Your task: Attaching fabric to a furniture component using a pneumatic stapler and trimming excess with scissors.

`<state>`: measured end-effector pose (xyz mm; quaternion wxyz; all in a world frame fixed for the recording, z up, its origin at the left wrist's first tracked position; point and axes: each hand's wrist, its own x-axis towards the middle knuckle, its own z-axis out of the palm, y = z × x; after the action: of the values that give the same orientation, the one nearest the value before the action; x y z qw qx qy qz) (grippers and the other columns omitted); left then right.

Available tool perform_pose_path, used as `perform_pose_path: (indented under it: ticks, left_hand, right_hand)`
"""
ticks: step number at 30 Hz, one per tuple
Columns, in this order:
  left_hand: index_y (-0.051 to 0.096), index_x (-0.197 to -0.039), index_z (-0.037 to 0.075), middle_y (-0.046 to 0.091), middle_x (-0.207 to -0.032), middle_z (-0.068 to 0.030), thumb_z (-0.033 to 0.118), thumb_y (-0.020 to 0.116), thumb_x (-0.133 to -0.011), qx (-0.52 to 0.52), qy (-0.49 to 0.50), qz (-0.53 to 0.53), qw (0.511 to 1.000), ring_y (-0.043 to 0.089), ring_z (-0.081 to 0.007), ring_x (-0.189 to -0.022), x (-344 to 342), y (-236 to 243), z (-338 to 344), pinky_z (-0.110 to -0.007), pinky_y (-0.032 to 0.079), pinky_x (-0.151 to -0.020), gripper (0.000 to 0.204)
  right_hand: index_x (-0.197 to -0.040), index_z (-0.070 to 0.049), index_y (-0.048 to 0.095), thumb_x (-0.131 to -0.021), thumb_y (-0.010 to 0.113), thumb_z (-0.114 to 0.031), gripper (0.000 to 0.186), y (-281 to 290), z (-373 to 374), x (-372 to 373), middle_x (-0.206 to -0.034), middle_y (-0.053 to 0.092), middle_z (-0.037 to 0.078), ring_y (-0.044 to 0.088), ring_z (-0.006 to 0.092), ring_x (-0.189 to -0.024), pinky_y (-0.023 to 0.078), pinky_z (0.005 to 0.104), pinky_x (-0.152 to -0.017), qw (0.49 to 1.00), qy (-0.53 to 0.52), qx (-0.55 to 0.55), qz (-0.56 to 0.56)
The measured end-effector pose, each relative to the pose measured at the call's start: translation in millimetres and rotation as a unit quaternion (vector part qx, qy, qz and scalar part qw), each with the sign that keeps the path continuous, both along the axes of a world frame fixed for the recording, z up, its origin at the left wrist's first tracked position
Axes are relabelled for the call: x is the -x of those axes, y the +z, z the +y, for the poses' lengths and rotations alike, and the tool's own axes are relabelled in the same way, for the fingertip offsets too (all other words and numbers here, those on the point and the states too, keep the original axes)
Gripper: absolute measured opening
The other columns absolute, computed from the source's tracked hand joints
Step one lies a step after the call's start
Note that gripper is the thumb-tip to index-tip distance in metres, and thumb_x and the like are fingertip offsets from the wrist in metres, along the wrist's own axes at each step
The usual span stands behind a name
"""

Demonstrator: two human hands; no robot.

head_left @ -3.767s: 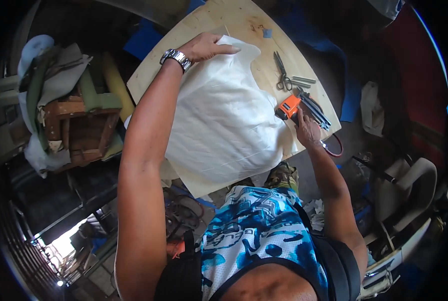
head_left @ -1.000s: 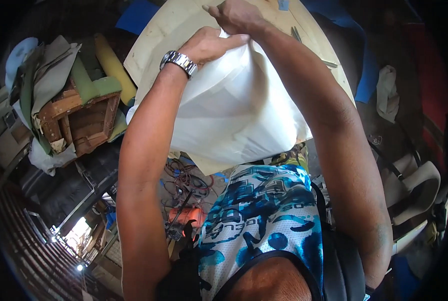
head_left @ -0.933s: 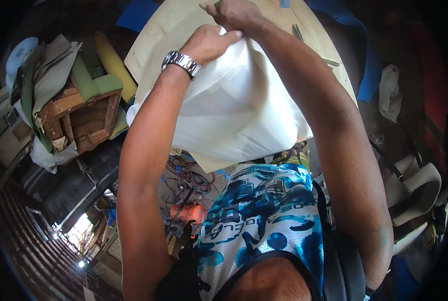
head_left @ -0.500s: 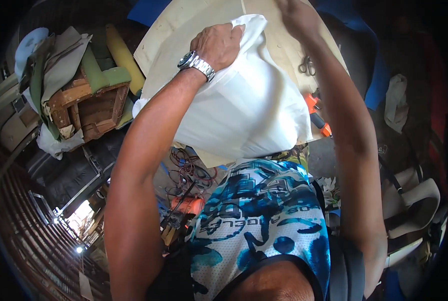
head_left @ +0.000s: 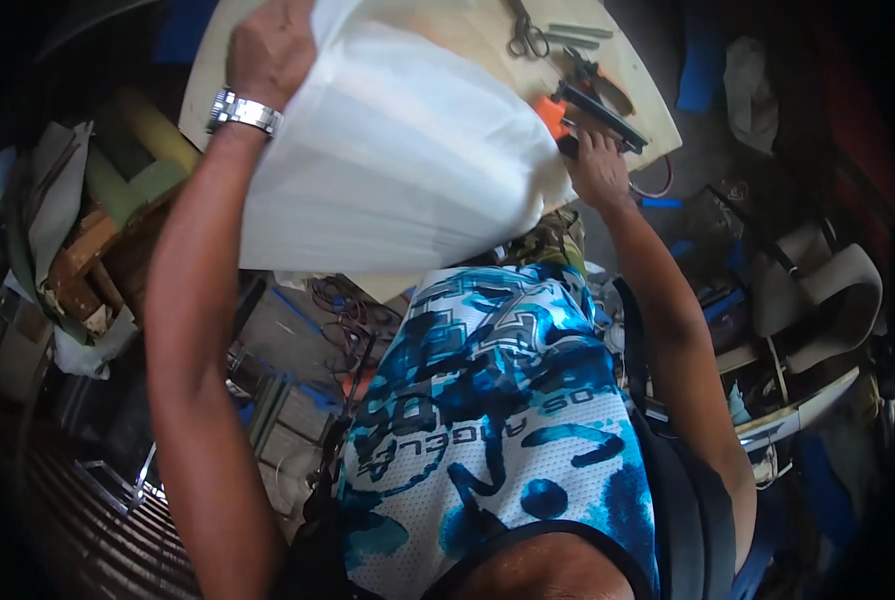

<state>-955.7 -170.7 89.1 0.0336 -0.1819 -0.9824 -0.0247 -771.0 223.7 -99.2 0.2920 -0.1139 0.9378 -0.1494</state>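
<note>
My left hand (head_left: 272, 52), with a silver watch at its wrist, is closed on the upper left edge of a white cloth (head_left: 397, 150). The cloth spreads over a pale board (head_left: 662, 110) and hangs toward my lap. At the board's right side my right hand (head_left: 601, 172) has its fingers over an orange and black staple gun (head_left: 607, 118), gripping it. Part of the tool is hidden by the fingers and cloth. Just beyond it lie pliers (head_left: 612, 92) with orange handles. Dark-handled scissors (head_left: 527, 38) rest farther up the board.
Thin metal strips (head_left: 577, 36) lie beside the scissors. To the left stands a wooden frame with green padding (head_left: 132, 195). A beige padded piece (head_left: 822, 290) is at the right. Tangled hoses (head_left: 342, 315) lie on the floor below the board.
My right hand has come down from the board's far side onto the staple gun. My left hand, still holding the cloth, shows farther left and up; the view has shifted too.
</note>
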Motion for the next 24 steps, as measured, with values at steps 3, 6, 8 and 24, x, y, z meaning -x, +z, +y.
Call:
perform_pose_path:
  ticks: [3, 6, 8, 24]
  left_hand:
    - [0.068, -0.089, 0.002, 0.067, -0.088, -0.0225, 0.029, 0.052, -0.091, 0.056, 0.074, -0.035, 0.995, 0.065, -0.0352, -0.078, 6.5, -1.7, 2.2, -0.043, 0.050, -0.069, 0.032]
    - [0.063, -0.083, -0.006, 0.065, -0.078, -0.0219, 0.025, 0.051, -0.095, -0.096, 0.143, -0.077, 0.982, 0.060, -0.0298, -0.066, 15.6, 39.0, 34.0, -0.040, 0.045, -0.062, 0.035]
    - [0.059, -0.077, -0.008, 0.062, -0.070, -0.0219, 0.031, 0.053, -0.095, -0.203, 0.222, -0.112, 0.947, 0.055, -0.0246, -0.061, 20.6, 12.7, 17.8, -0.037, 0.042, -0.060, 0.043]
    - [0.064, -0.080, -0.001, 0.065, -0.075, -0.0197, 0.041, 0.048, -0.095, -0.281, 0.102, -0.206, 0.932, 0.062, -0.0320, -0.071, 32.9, 4.8, 19.4, -0.040, 0.046, -0.071, 0.047]
  right_hand:
    - [-0.125, -0.006, 0.048, -0.086, 0.059, -0.028, 0.046, -17.9, -13.7, 1.6, -0.117, 0.057, 0.014, 0.055, 0.0299, -0.112, 0.043, 0.0534, -0.093, 0.997, 0.021, -0.067, -0.014]
    - [-0.115, -0.007, 0.052, -0.088, 0.051, -0.023, 0.031, -17.5, -26.2, 28.2, -0.111, 0.061, 0.013, 0.058, 0.0298, -0.109, 0.041, 0.0499, -0.094, 0.991, 0.043, -0.123, -0.031]
    - [-0.114, -0.007, 0.053, -0.087, 0.053, -0.025, 0.033, -22.5, -10.6, 30.0, -0.110, 0.062, 0.014, 0.058, 0.0301, -0.110, 0.042, 0.0482, -0.093, 0.988, 0.072, -0.135, -0.021]
    - [-0.108, -0.002, 0.053, -0.084, 0.064, -0.022, 0.033, 256.7, 9.2, 105.8, -0.074, 0.062, 0.010, 0.062, 0.0192, -0.067, 0.049, 0.0338, -0.063, 0.947, -0.188, 0.175, -0.196]
